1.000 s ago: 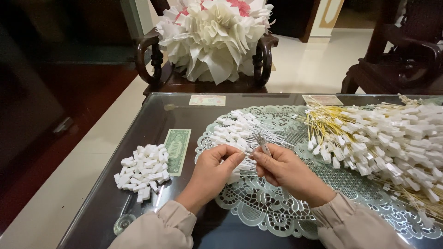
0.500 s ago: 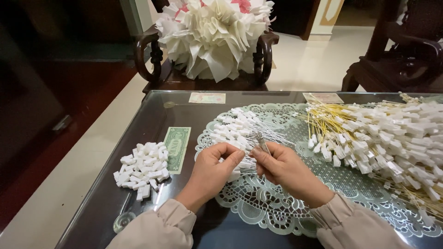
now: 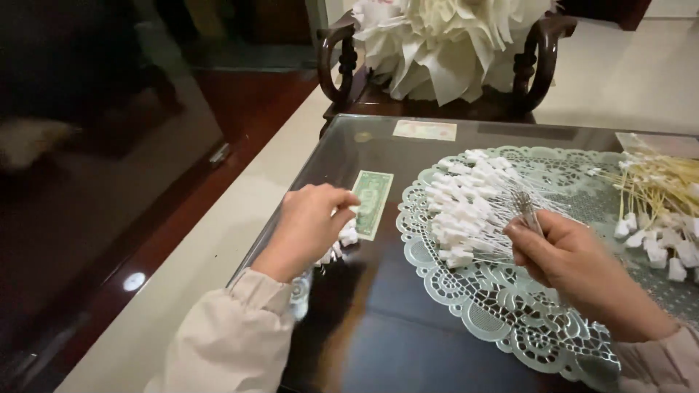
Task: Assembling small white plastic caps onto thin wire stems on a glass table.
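Table top (image 3: 408, 349): dark glass, glossy, reflections were carried.
Doily (image 3: 510, 320): pale lace-like plastic, smooth, perforated.
Banknote (image 3: 373, 204): matt paper, kept under the glass.
Small white pieces (image 3: 344, 236): matt, touched by the left hand (image 3: 309, 225).
Wires (image 3: 526, 207): thin shiny metal, pinched in the right hand (image 3: 571, 262).
Chair (image 3: 342, 62): dark polished wood.

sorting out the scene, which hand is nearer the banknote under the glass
Left. The left hand sits right beside the banknote, over small white pieces. The right hand is across the lace mat, holding thin wires.
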